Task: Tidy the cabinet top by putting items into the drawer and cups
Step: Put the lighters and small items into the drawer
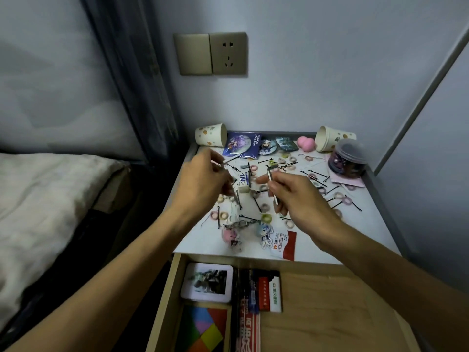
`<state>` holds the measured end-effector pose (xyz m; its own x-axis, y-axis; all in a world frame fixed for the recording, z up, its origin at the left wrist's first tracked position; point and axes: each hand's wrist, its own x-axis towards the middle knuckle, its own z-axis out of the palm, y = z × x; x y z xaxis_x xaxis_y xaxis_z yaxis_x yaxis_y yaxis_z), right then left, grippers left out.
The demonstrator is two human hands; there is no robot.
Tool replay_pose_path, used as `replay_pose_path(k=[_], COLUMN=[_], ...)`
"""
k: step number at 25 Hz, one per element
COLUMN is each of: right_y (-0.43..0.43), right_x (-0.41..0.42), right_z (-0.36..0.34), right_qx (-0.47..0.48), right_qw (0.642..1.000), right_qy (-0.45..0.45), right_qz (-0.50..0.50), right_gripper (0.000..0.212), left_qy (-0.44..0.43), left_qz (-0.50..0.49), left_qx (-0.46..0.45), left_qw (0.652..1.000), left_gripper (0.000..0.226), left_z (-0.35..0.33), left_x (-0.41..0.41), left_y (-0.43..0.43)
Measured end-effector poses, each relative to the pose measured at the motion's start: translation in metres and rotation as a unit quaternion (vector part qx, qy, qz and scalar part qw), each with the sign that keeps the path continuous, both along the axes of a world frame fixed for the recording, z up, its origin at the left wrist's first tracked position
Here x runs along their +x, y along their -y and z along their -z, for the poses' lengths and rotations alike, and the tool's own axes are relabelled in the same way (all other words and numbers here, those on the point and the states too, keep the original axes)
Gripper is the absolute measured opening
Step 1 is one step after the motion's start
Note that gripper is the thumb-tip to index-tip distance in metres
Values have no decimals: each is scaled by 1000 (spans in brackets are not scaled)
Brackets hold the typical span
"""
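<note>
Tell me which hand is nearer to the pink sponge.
Right. The right hand, holding a metal clip, is in front of the pink sponge; the left hand, pinching a hairpin, is farther, to its left.

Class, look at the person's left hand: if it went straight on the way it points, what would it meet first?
Probably the purple badge pack, lying just beyond the left hand; how high the hand hovers above the cabinet is unclear.
</note>
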<state>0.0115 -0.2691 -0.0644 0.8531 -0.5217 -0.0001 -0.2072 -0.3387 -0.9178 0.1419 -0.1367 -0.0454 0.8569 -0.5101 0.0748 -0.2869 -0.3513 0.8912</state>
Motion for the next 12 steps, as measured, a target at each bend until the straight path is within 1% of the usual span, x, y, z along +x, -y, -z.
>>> replay_pose_path(k=[2, 3, 5, 8, 12], right_y=[-15, -24, -35, -43, -40], right_x=[-26, -39, -57, -68, -71], right_z=[-5, -7, -6, 2, 9], right_qx=[-19, -18, 0, -17, -49], right_qw=[1000, 999, 999, 999, 998], right_qy=[16, 27, 44, 36, 30], right_qz=[-3, 1, 15, 19, 23], right_gripper=[24, 21, 18, 17, 9], left_qy=[-148, -197, -258, -285, -312], left_qz=[47, 67, 86, 92, 103], left_qx=[-70, -91, -114, -120, -130], left_qw=[985, 974, 955, 947, 935], left_gripper=[11, 9, 8, 14, 16], left_z=[-7, -5, 5, 19, 21], left_x=[-33, -48, -68, -79, -85], left_y=[-13, -20, -28, -30, -27])
